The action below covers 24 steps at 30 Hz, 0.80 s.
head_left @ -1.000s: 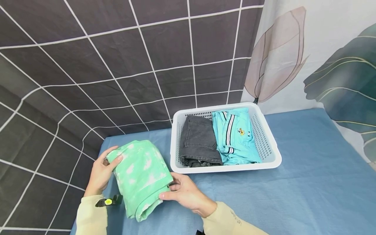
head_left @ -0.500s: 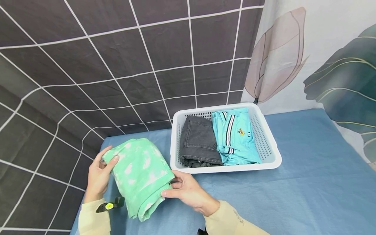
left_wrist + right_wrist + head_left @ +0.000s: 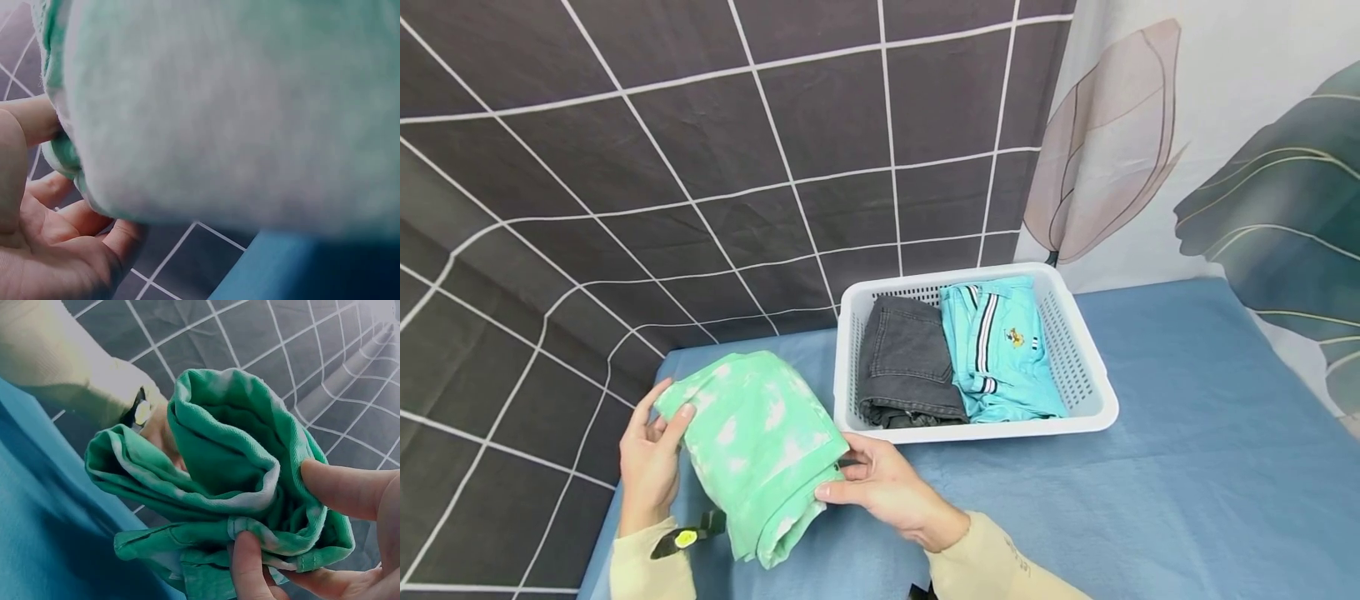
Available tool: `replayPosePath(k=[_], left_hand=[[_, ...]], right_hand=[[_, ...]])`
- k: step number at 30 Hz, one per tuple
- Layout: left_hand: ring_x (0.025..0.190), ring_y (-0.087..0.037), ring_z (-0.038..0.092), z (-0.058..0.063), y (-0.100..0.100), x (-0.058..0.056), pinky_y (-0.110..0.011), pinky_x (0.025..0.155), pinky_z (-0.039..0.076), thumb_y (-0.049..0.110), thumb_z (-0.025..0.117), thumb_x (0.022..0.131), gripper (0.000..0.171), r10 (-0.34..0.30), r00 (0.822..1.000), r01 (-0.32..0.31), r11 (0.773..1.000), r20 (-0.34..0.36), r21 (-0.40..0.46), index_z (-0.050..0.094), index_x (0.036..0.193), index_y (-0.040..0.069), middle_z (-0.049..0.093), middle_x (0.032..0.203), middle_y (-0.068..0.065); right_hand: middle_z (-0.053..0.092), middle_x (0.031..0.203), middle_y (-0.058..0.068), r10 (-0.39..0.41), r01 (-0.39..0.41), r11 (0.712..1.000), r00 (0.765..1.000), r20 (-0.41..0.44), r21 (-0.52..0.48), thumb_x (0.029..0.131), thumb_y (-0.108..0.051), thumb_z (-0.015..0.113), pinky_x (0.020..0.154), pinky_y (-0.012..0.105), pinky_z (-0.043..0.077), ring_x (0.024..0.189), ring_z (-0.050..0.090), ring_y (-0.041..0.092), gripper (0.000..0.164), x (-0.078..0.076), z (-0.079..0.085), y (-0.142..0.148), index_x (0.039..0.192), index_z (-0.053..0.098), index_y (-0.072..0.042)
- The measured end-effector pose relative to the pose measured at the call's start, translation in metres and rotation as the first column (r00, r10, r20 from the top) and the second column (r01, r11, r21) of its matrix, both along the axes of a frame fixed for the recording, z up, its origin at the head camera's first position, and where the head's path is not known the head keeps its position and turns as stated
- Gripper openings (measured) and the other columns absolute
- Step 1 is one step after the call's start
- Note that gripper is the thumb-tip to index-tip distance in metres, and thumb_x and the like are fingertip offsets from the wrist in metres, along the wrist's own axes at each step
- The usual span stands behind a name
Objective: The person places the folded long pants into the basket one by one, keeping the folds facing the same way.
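Observation:
A folded garment [image 3: 760, 450], mint green with white tie-dye patches, is held between both hands at the left in the head view. My left hand [image 3: 651, 462] grips its upper left corner, thumb on top and fingers under the cloth. My right hand [image 3: 898, 496] pinches the lower right corner between thumb and fingers. In the right wrist view, the garment [image 3: 231, 487] is seen end-on, its layers rolled into loops and a stitched band near the fingers. Close up in the left wrist view, the cloth [image 3: 219, 125] fills most of the frame, blurred.
A white perforated basket [image 3: 977, 434] stands at the back, right of the garment. In it lie folded dark grey jeans [image 3: 913, 350] and a folded turquoise piece [image 3: 1011, 367] with striped trim. A blue cloth [image 3: 1187, 467] covers the surface. Dark gridded fabric [image 3: 715, 150] hangs behind and at left.
My left hand has shifted slightly left and my right hand slightly right, each with its corner of the garment. The basket and its clothes have stayed put.

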<state>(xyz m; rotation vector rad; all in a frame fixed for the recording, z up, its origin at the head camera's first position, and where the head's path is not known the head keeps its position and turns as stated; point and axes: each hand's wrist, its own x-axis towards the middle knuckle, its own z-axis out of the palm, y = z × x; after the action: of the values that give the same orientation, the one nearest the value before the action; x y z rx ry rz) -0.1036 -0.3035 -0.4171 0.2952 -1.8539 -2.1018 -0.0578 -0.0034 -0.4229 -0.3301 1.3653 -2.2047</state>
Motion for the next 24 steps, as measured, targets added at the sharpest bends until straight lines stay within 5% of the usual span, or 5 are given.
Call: replayPosePath(k=[24], left_hand=[[0.090,-0.013,0.069,0.000,0.024,0.016,-0.021,0.070,0.057,-0.010,0.062,0.094,0.049,0.092,0.988,-0.079,0.991,-0.125,0.104,0.054,0.140,0.003,0.071,0.104,-0.007]], right_hand=[[0.059,0.132,0.023,-0.045,0.047,0.997,0.999,-0.026,0.057,0.093,-0.004,0.068,0.095,0.032,0.053,0.109,0.067,0.021,0.062,-0.009,0.013,0.021,0.146,0.039,0.011]])
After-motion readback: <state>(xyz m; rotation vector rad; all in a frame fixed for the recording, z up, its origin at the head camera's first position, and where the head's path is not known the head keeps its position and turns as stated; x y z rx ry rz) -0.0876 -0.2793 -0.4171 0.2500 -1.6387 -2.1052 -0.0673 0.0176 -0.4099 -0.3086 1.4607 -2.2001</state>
